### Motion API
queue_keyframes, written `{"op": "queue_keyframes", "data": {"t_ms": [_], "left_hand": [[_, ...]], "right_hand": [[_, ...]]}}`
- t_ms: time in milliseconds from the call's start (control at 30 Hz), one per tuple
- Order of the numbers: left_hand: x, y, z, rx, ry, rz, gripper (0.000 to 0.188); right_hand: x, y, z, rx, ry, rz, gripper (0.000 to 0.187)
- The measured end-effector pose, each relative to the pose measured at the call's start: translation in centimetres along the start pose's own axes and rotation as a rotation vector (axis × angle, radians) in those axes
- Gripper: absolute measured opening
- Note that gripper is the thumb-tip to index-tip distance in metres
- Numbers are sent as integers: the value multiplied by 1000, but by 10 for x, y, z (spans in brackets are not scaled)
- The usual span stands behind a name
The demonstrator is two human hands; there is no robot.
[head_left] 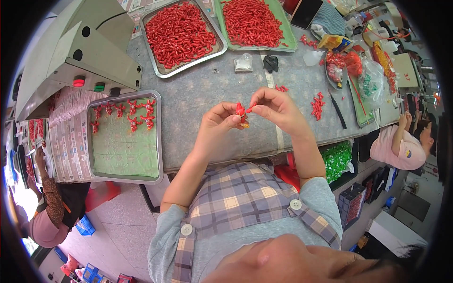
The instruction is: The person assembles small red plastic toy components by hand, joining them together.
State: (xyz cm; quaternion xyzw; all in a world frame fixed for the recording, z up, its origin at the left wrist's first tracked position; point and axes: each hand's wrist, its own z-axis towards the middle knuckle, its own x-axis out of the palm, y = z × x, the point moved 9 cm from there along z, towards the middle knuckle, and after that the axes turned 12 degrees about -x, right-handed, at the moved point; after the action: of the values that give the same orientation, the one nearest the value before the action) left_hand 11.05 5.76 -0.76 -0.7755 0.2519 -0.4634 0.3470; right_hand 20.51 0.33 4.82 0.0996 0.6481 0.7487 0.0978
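Observation:
Between the thumb and fingers of my left hand [218,123] is a small red toy figure [241,111] with some yellow at its lower end. My right hand [276,109] pinches a small red plastic piece [251,108] close against the figure's side; whether the two touch is hard to tell. Both hands are held above the grey worktable, near its front edge. To their left, a metal tray [159,137] lined with green holds several red figures [133,123] with limbs spread, grouped in its far part.
Two trays, one metal [163,74] and one green [291,46], heaped with red pieces, stand at the back. Loose red pieces [318,106] and a black-handled tool [338,112] lie right. A grey machine [89,59] stands left. Other people sit at both sides.

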Motion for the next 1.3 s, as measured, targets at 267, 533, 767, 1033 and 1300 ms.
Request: {"op": "queue_keyframes", "data": {"t_ms": [267, 533, 767, 1033, 1300], "left_hand": [[2, -6, -3, 58, -8, 20, 24], [8, -8, -6, 64, 51, -7, 18], [-5, -3, -4, 38, -19, 4, 16], [-22, -1, -11, 18, -105, -39, 25], [-35, -3, -14, 44, -142, -56, 22]], "right_hand": [[0, 14, 0, -121, -3, -247, 12], [7, 39, -3, -267, 109, -548, 8], [-33, 6, 9, -30, -15, -273, 8], [-58, -3, 87, -279, 127, -1329, 13], [-61, -37, 109, -31, 305, -1482, 12]]}}
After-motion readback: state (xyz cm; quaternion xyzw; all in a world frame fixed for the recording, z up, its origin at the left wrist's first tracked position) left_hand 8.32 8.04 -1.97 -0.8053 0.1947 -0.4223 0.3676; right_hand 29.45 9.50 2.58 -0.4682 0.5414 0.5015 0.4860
